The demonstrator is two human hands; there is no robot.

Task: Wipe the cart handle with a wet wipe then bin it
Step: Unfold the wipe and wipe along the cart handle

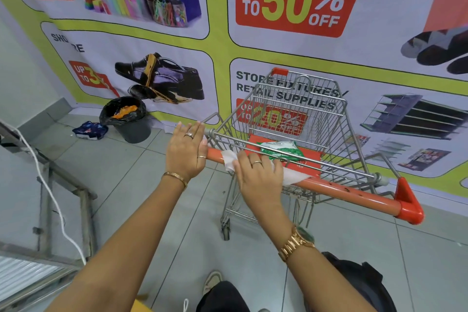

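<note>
looks like a shop, wire cart (291, 119), big sale banner (298, 0) with "up to 50% off", tiled floor (157, 200)

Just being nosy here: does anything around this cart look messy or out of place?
Yes. A crumpled blue wrapper lies on the floor tiles beside the black-lined bin, not in it. The bin looks nearly full, with orange rubbish showing at the top. The cart handle itself looks intact.

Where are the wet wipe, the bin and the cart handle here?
wet wipe (229, 159): head view, the white part left of the right hand.
bin (135, 130): head view, its grey side wall.
cart handle (354, 194): head view, bare orange bar.
</note>
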